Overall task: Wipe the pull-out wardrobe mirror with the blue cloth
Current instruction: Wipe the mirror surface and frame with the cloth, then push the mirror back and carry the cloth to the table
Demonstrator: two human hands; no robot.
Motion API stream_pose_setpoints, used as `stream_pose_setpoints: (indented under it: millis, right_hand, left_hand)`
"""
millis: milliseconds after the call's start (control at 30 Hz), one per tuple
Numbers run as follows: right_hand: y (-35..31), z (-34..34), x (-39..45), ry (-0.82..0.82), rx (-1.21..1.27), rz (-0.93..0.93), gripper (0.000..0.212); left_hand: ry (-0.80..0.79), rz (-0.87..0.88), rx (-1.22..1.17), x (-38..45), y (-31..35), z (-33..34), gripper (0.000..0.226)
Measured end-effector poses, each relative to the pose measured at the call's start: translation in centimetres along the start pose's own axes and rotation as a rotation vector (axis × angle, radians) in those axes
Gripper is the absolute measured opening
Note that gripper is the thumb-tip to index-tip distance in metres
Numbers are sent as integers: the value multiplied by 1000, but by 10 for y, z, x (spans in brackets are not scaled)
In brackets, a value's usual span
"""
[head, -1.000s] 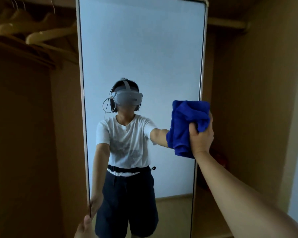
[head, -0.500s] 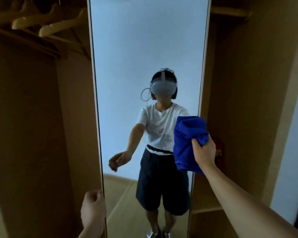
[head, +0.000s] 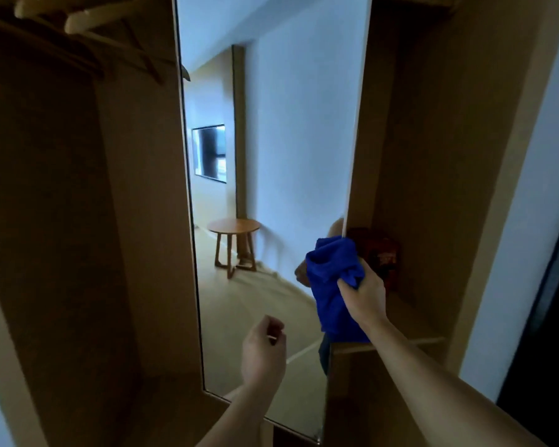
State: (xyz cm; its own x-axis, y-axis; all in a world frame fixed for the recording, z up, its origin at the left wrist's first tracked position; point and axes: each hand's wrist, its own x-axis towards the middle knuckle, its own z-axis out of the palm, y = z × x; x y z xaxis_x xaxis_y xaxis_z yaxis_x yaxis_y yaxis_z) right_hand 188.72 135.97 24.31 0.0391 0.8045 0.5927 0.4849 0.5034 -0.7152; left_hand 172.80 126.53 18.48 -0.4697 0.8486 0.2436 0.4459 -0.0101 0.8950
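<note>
- Right of centre in the frame, the right hand (head: 363, 291) holds the bunched blue cloth (head: 331, 285); its grip is curled round the upper folds, and the rest of the cloth hangs below the fist.
- The cloth sits at the right edge of the pull-out wardrobe mirror (head: 271, 156), about two thirds of the way down; whether it presses on the glass cannot be told.
- From that grip nearly all of the glass lies to the left and upward. The mirror is a tall, narrow panel whose long axis runs top to bottom of the frame, so the coming strokes would likely sweep leftward and up.
- The left hand (head: 263, 350) hovers at lower centre, in front of the mirror's lower part, its fingers loosely curled and holding nothing. The right hand, with the cloth, is the one placed to wipe.
- The glass looks even, with no obvious smears in this dim light; it reflects a pale wall, a dark wall screen and a small round wooden table.
- Wooden hangers (head: 88, 21) show at upper left, inside the brown wardrobe (head: 78, 221).
</note>
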Motion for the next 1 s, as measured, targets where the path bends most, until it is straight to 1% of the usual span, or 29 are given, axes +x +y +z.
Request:
stream_pose_setpoints:
  millis: [133, 233, 300, 433, 567, 733, 1000]
  right_hand:
    - [9, -2, -20, -70, -19, 5, 15]
    - [9, -2, -33, -105, -46, -2, 21]
    - [8, -2, -39, -119, -48, -27, 23]
    - [6, 2, -50, -117, -39, -70, 21]
    - [2, 4, -57, -126, -54, -86, 24]
    - [-2, 9, -65, -116, -67, -66, 24]
    - [-13, 26, -83, -98, -8, -78, 21]
  left_hand:
    - [-82, 11, 20, -11, 0, 15, 20]
    - [-125, 5, 53, -17, 1, 21, 21]
    - [-139, 4, 81, -22, 1, 24, 21]
    - [-168, 13, 149, -29, -3, 28, 20]
    - [-169, 20, 190, -36, -9, 32, 20]
    - [-138, 12, 228, -35, -10, 32, 13]
    - [-162, -25, 204, -40, -14, 24, 41]
